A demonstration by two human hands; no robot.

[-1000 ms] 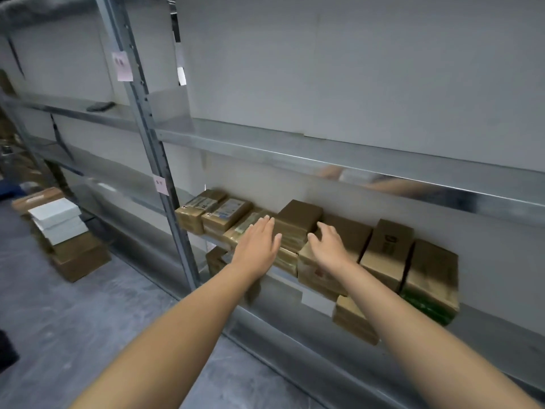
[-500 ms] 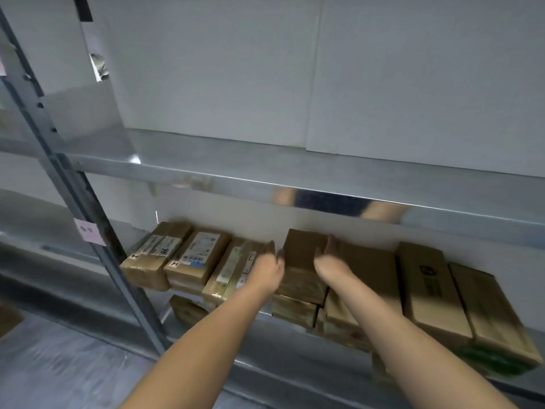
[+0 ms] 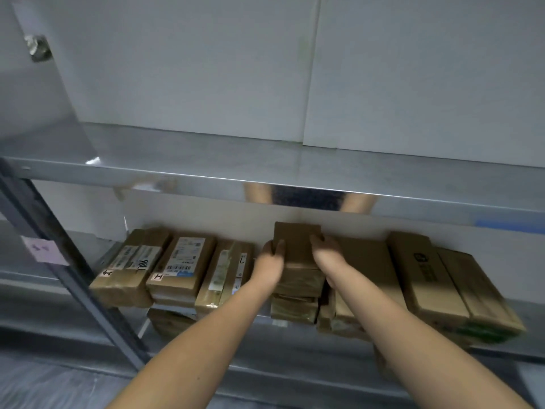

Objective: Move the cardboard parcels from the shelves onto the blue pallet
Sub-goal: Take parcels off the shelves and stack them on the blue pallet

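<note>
A small plain cardboard parcel is gripped from both sides on the lower metal shelf, at the top of a short stack of taped parcels. The left hand is pressed to its left edge with the fingers curled onto the top face; the right hand is clamped on its right edge, the thumb laid over the top. The far fingertips of both hands are hidden behind the parcel, so their reach is not made out.

To the left, three labelled parcels are laid side by side — their print is too blurred to be read. To the right, larger brown boxes are lined up, the last one partly wrapped in green at its near end. More parcels on a shelf below are mostly hidden by the forearms and the shelf edge.

The upper shelf is bare metal; a dim reflection of the person is seen in its front lip — cut off on both sides. A pale paper tag is stuck to the grey upright.
</note>
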